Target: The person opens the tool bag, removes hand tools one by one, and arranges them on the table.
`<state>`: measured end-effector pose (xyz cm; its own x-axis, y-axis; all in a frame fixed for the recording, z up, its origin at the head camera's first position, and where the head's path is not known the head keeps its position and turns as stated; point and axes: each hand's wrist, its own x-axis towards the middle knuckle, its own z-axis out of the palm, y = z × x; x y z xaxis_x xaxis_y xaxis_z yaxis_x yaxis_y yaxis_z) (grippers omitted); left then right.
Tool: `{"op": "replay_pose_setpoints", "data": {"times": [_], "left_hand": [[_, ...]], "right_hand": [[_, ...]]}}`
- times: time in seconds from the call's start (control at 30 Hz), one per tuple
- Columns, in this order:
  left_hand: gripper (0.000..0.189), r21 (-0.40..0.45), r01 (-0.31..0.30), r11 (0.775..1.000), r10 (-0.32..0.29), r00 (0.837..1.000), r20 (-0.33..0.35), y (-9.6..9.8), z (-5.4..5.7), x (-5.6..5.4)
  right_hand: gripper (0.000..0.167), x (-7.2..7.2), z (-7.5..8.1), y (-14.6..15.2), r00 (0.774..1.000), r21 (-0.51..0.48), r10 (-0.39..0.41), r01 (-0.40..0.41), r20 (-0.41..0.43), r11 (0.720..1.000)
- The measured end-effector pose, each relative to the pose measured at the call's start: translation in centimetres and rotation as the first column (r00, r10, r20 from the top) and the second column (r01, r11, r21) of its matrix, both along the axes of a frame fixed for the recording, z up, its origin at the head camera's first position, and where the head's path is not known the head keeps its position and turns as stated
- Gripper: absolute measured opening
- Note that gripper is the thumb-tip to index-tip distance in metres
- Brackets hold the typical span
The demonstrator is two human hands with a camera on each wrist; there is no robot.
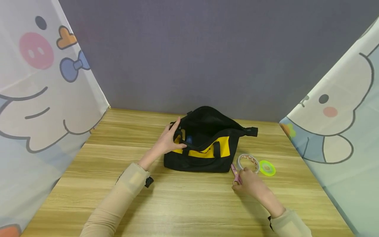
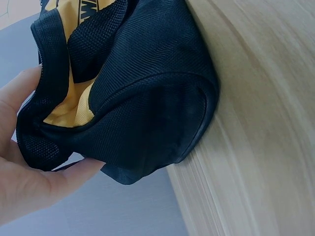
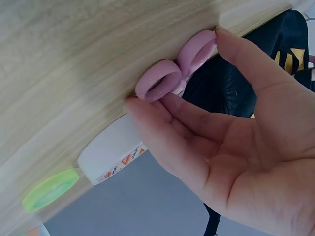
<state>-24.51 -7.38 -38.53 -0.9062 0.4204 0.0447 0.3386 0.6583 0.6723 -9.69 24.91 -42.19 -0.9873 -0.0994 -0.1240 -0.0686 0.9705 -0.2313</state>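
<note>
A black and yellow zip bag (image 1: 193, 165) stands on the table with its top spread wide. My left hand (image 1: 164, 141) grips the left end of the rim, thumb and fingers on either side of the fabric in the left wrist view. Something blue (image 1: 189, 140) shows inside; its kind is unclear. By the bag's lower right corner lie pink scissors (image 1: 235, 172). My right hand (image 1: 251, 185) pinches their handle loops (image 3: 146, 81) between thumb and fingers. The blades are mostly hidden in the right wrist view.
Just beyond the right hand is a white tape roll (image 3: 110, 152), with a flat neon green ring-shaped roll (image 1: 262, 167) to its right. A grey panel (image 1: 189, 59) rises behind the wooden table (image 1: 177, 207), and printed cloths hang at both sides.
</note>
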Motion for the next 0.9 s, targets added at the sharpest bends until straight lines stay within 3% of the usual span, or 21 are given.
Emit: {"op": "replay_pose_setpoints", "data": {"times": [0.17,0.33,0.53,0.73,0.9], "left_hand": [[0.112,-0.011,-0.009,1.000,0.009,1.000,0.003,0.0,0.1,-0.1],[0.112,-0.012,-0.007,1.000,0.007,1.000,0.000,0.0,0.0,-0.1],[0.112,-0.015,-0.008,1.000,0.008,1.000,-0.001,0.0,0.1,0.1],[0.111,-0.011,0.002,1.000,-0.002,1.000,-0.013,-0.1,0.1,0.1],[0.112,-0.008,0.001,1.000,-0.002,1.000,-0.012,0.0,0.1,0.2]], "right_hand": [[0.037,-0.1,0.6,-0.1,1.000,0.009,0.012,-0.012,0.000,1.000],[0.034,-0.3,1.9,-0.1,0.998,0.092,0.055,-0.054,-0.009,0.994],[0.042,-1.0,4.8,-0.7,0.996,0.133,0.088,-0.089,0.009,0.987],[0.034,-2.0,8.0,-1.5,0.984,0.112,0.156,-0.147,-0.086,0.983],[0.037,-3.8,10.6,-3.0,0.968,0.158,0.202,-0.178,-0.149,0.971]]}}
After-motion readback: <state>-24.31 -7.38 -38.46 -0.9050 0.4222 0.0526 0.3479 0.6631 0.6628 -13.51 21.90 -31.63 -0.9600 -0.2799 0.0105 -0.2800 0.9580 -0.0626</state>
